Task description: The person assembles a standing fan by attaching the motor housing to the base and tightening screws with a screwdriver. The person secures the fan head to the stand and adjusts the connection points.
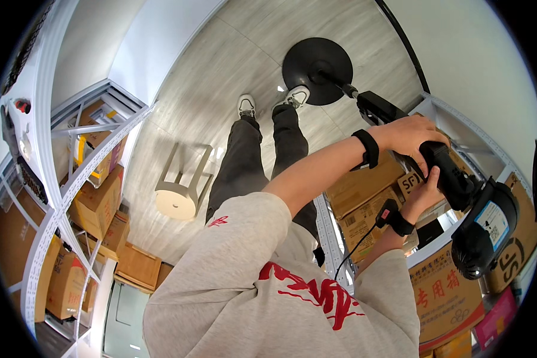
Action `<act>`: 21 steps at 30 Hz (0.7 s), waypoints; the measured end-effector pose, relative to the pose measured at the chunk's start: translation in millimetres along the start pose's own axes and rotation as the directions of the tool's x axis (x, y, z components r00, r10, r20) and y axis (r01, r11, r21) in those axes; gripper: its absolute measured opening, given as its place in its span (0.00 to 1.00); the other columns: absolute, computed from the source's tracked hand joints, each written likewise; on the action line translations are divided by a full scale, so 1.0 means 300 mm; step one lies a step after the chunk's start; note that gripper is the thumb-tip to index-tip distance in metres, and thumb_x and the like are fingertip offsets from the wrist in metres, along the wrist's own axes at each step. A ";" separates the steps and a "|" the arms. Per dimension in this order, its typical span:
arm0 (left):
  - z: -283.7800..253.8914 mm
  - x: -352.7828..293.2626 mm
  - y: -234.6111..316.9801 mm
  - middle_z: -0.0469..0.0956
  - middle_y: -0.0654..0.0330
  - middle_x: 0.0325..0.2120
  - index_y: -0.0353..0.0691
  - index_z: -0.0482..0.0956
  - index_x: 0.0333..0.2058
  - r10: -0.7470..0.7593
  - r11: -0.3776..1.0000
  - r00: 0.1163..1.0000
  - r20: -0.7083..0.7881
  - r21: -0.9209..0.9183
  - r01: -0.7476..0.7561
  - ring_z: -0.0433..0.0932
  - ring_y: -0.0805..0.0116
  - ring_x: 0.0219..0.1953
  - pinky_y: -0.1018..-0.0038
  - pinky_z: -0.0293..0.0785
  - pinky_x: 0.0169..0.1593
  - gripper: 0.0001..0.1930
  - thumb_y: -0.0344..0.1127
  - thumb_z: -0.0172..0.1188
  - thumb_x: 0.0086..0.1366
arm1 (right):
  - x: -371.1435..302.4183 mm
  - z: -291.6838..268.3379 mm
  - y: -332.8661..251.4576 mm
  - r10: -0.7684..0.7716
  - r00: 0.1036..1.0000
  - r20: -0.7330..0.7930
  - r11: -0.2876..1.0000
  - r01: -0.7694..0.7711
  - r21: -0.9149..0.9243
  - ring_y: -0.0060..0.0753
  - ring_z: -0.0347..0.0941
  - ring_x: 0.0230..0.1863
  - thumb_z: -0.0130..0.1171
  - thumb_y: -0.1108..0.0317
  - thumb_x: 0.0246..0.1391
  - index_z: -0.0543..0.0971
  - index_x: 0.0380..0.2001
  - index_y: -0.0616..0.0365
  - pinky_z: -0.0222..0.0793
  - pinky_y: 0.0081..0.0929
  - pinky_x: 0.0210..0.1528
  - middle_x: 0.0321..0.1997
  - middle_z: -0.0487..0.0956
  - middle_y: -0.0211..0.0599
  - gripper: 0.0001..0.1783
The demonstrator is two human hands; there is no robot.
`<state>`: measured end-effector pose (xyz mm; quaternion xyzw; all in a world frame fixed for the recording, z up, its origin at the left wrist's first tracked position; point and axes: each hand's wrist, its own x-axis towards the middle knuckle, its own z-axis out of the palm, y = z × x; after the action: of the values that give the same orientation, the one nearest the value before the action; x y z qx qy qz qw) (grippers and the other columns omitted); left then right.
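Note:
A tall black device on a pole rises from a round black base on the floor to my right. Its upper end is a bulky rounded head with a pale label on its side. I cannot make out its exact kind. My left hand reaches across my body, with its fingers curled over the black part below that head. Close beside it, my right hand grips the same part from the near side, thumb up. Some of its fingers are hidden. Both wrists wear black bands, and a cable runs from the right one.
Metal shelving with cardboard boxes stands close on my right. More racks with boxes line the left. A small pale stool is on the floor left of my legs. My right shoe is beside the round base.

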<state>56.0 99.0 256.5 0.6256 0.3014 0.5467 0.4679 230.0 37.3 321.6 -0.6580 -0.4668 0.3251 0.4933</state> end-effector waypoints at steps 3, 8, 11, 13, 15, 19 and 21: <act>-0.011 0.008 -0.013 0.77 0.57 0.32 0.52 0.77 0.51 0.015 1.000 1.000 0.024 -0.014 -0.015 0.75 0.54 0.40 0.61 0.69 0.45 0.40 0.62 0.74 0.37 | -0.008 0.017 0.012 0.033 0.998 -0.044 0.998 -0.031 0.048 0.33 0.71 0.51 0.68 0.75 0.51 0.69 0.53 0.68 0.70 0.30 0.54 0.55 0.73 0.41 0.27; -0.030 0.029 -0.030 0.78 0.58 0.32 0.55 0.76 0.53 -0.007 0.998 0.995 0.100 -0.059 0.013 0.76 0.54 0.40 0.62 0.71 0.44 0.41 0.59 0.75 0.37 | -0.038 0.091 -0.021 0.075 0.991 -0.114 0.995 -0.066 0.078 0.31 0.72 0.49 0.68 0.74 0.52 0.70 0.53 0.69 0.70 0.29 0.53 0.54 0.74 0.41 0.26; -0.044 0.033 -0.032 0.79 0.57 0.36 0.57 0.76 0.55 -0.058 0.992 0.985 0.162 -0.102 0.075 0.76 0.54 0.43 0.62 0.71 0.46 0.42 0.58 0.76 0.38 | -0.041 0.109 -0.017 0.029 0.989 -0.146 0.999 -0.025 0.031 0.29 0.73 0.47 0.68 0.72 0.53 0.72 0.51 0.69 0.70 0.27 0.51 0.53 0.75 0.39 0.24; -0.053 0.035 -0.040 0.80 0.57 0.38 0.57 0.76 0.56 -0.062 0.983 0.984 0.168 -0.159 0.089 0.76 0.54 0.45 0.62 0.71 0.47 0.42 0.57 0.76 0.38 | -0.054 0.147 -0.040 0.034 0.983 -0.182 0.999 -0.033 0.014 0.25 0.74 0.44 0.68 0.68 0.54 0.75 0.48 0.70 0.69 0.23 0.46 0.49 0.78 0.36 0.22; -0.054 0.040 -0.050 0.80 0.57 0.40 0.58 0.76 0.56 -0.083 0.974 0.981 0.175 -0.196 0.117 0.76 0.53 0.46 0.63 0.72 0.47 0.42 0.57 0.76 0.38 | -0.055 0.184 -0.068 0.012 0.985 -0.174 0.999 -0.006 0.033 0.26 0.74 0.44 0.68 0.66 0.54 0.74 0.48 0.70 0.69 0.23 0.45 0.50 0.78 0.37 0.23; -0.062 0.033 -0.047 0.80 0.57 0.43 0.55 0.78 0.54 -0.184 0.972 0.972 0.145 -0.123 0.203 0.75 0.54 0.51 0.62 0.69 0.53 0.38 0.55 0.76 0.40 | -0.036 0.213 -0.085 0.100 0.963 -0.251 0.995 -0.090 0.051 0.30 0.74 0.47 0.68 0.71 0.53 0.72 0.52 0.69 0.72 0.29 0.51 0.52 0.76 0.41 0.26; -0.037 -0.014 -0.025 0.77 0.56 0.49 0.51 0.76 0.55 -0.170 0.985 0.981 -0.096 -0.050 0.166 0.71 0.53 0.56 0.59 0.65 0.58 0.36 0.51 0.74 0.45 | -0.026 0.242 -0.098 0.120 0.958 -0.262 0.990 -0.097 0.101 0.30 0.74 0.46 0.69 0.70 0.52 0.72 0.50 0.69 0.73 0.28 0.50 0.52 0.76 0.42 0.25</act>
<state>45.3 100.9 247.6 0.5601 0.3645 0.5420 0.5096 154.3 57.4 327.5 -0.6983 -0.3445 0.2801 0.5614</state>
